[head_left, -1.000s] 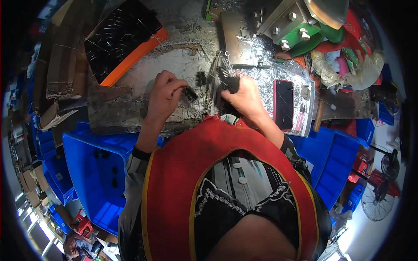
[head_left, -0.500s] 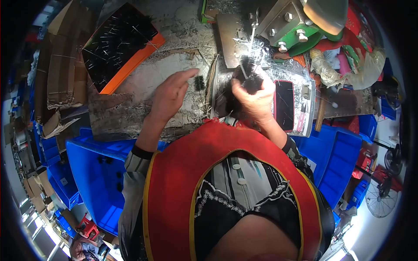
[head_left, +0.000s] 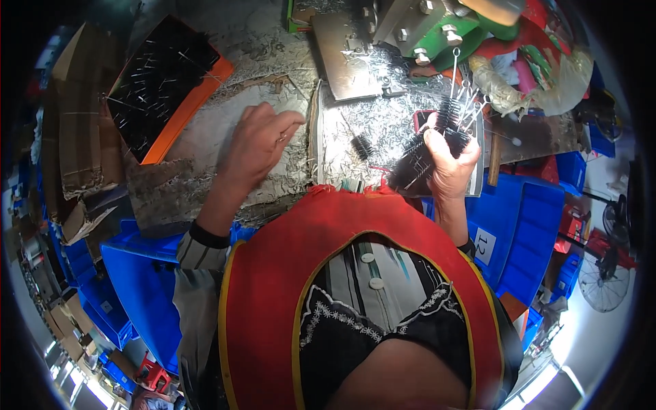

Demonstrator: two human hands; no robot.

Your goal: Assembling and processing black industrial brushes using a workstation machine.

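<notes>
My right hand is closed round a bunch of small brushes with dark bristles and twisted wire stems. Several stems end in bright loops that fan out above the fingers. More dark bristles and their shadow reach left of the thumb. My left hand hovers over the worn bench, fingers curled and drawn together. Whatever it may hold is hidden. Between the hands, a single dark-bristled brush shows against the shiny, wire-littered metal sheet.
To the far left, an orange box has a black face strewn with wire pieces, beside cardboard. A metal plate and a green bolted machine stand at the back. Blue bins flank my body, and a wooden handle lies at right.
My right hand has moved right and nearer to me with the brushes, baring the metal sheet. My left hand's fingers have curled in from being stretched out. The whole view has shifted slightly.
</notes>
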